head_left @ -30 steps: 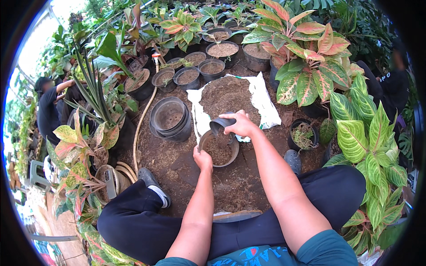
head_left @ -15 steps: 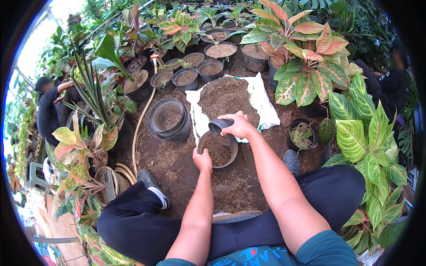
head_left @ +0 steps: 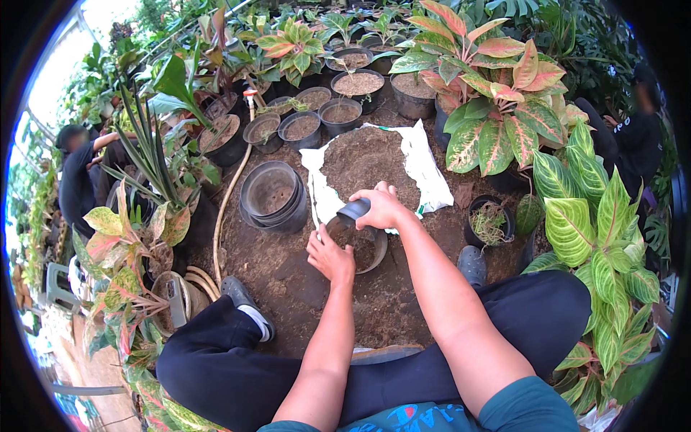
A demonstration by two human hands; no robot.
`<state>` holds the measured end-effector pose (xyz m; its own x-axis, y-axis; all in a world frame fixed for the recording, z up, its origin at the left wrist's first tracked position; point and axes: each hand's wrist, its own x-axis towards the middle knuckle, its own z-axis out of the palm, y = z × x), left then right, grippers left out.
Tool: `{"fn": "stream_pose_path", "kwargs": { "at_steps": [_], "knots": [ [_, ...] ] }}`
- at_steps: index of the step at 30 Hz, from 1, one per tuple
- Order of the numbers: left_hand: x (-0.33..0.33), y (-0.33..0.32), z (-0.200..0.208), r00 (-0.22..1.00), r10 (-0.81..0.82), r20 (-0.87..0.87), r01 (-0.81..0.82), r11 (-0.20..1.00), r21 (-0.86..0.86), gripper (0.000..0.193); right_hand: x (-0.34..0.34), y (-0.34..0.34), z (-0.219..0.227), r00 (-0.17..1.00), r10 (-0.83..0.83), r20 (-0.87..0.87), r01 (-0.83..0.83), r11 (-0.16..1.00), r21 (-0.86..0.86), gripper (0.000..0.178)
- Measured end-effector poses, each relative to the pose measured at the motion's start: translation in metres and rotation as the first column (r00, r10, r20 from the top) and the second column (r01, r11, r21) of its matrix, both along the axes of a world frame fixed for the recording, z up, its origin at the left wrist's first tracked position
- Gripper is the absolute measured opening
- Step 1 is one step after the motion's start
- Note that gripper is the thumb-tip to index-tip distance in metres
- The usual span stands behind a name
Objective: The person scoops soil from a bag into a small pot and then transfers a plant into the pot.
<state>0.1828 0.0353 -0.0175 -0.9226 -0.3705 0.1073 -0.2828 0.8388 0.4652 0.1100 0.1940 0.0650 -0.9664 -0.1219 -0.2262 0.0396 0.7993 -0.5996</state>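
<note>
Right hand (head_left: 380,207) curled firmly round small black pot (head_left: 354,209), wrist bent inward, pot tilted over the 12 o'clock side of round planting pot (head_left: 381,253). Left hand (head_left: 331,255) half-open, fingers bent at planting pot's 8 o'clock rim; can't tell if gripping. Planting pot's contents mostly hidden. Beyond, at 12: white sack (head_left: 435,180), crinkled, bearing crumbly brown soil (head_left: 363,158). At 10: nested dark pots (head_left: 277,216), round-mouthed.
</note>
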Motion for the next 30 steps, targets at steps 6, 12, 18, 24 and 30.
{"fn": "stream_pose_path", "kwargs": {
  "at_steps": [6,12,18,24,30],
  "knots": [
    [-0.018,0.001,0.013,0.981,-0.082,0.175,0.087,0.996,-0.019,0.103,0.000,0.002,-0.008,0.999,-0.038,0.012,0.037,0.998,0.040,0.082],
    [-0.014,0.001,0.004,0.984,-0.015,0.178,0.020,0.999,-0.025,0.103,-0.005,0.010,-0.003,0.995,-0.097,0.016,0.098,0.995,-0.005,0.083],
    [-0.007,-0.003,0.003,0.979,0.011,0.201,-0.015,1.000,0.017,0.103,-0.004,0.003,0.004,0.998,-0.031,0.058,0.031,0.999,0.008,0.084],
    [-0.005,-0.007,-0.001,0.987,-0.002,0.163,-0.011,0.997,0.077,0.099,-0.003,-0.001,0.009,0.997,-0.046,0.057,0.045,0.999,0.010,0.084],
    [-0.003,-0.006,-0.006,0.992,-0.002,0.124,-0.010,0.996,0.094,0.097,-0.003,0.005,0.011,0.990,0.050,0.135,-0.050,0.999,-0.006,0.086]
  ]
}}
